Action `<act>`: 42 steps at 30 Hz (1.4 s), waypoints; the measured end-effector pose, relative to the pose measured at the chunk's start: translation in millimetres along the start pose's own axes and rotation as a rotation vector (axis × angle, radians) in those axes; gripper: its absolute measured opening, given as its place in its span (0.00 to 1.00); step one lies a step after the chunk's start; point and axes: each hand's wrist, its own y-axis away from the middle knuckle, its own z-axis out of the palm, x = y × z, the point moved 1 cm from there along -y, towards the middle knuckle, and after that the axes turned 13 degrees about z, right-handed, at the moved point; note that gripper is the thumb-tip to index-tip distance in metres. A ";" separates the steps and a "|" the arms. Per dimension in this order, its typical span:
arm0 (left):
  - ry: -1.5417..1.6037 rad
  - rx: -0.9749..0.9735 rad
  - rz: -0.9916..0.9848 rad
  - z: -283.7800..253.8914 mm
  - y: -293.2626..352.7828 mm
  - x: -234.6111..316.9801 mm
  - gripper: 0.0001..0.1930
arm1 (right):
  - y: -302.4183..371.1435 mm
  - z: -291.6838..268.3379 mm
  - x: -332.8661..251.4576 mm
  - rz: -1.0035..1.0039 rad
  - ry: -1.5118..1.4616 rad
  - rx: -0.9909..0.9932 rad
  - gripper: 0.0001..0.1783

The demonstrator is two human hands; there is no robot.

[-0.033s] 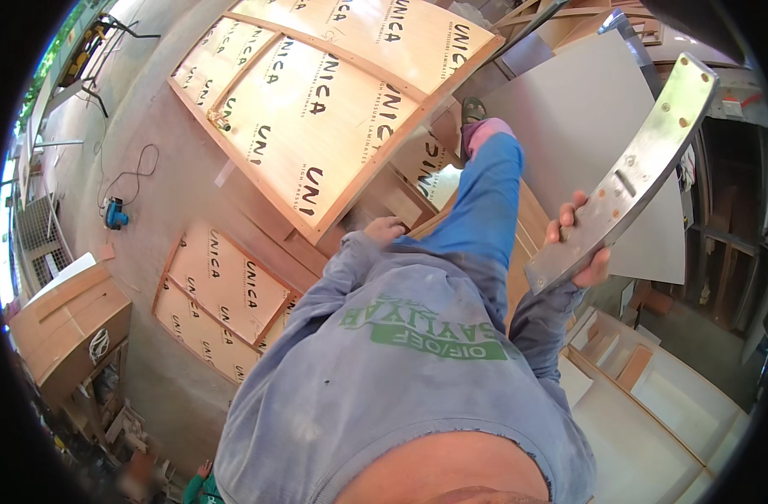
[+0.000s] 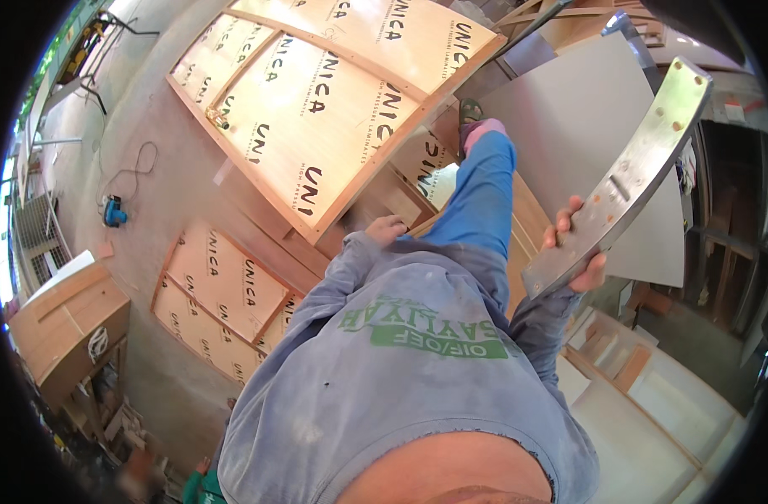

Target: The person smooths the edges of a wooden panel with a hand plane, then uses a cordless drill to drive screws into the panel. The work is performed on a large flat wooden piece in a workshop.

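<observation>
My right hand [image 2: 579,244] is wrapped around the lower part of a long, slightly curved metal bar [image 2: 623,178]. Screw heads or rivets dot the bar's face, and a short dark slot cuts into its middle. It is held tilted, its far end pointing up to the right; the fingers show on one edge and the thumb side on the other. At my waist is my left hand [image 2: 386,229], with loosely bent fingers and nothing visible in them. It lies near the corner of a large wood-framed panel [image 2: 317,168]; whether it touches anything beneath is unclear.
A smaller framed panel [image 2: 220,290] lies at the left. Beyond it, a blue power tool [image 2: 113,212] with a cord rests on the floor. A grey sheet [image 2: 568,126] leans at the right. White-lined cabinet frames [image 2: 678,395] stand at lower right. Another person's green sleeve [image 2: 203,485] shows at the lower edge.
The metal bar and my right hand have shifted slightly left. My leg and foot have also shifted a little left. My left hand stays at about the same place.
</observation>
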 end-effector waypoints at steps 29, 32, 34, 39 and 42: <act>1.308 1.871 -0.071 -52.1 -165.3 -80.6 0.22 | -241.1 -225.1 259.8 0.283 1.662 -0.002 0.34; 1.313 1.880 -0.043 -50.8 -166.4 -74.3 0.23 | -242.3 -229.6 274.8 0.291 1.741 0.048 0.32; 1.319 1.895 -0.057 -51.2 -166.5 -71.9 0.23 | -244.2 -231.2 274.2 0.288 1.746 0.041 0.32; 1.262 1.879 -0.073 -50.5 -158.0 -74.2 0.22 | -230.8 -235.2 269.1 0.375 1.730 0.004 0.30; 1.224 1.866 -0.081 -53.4 -158.0 -76.8 0.22 | -249.5 -236.4 285.2 0.376 1.737 0.014 0.29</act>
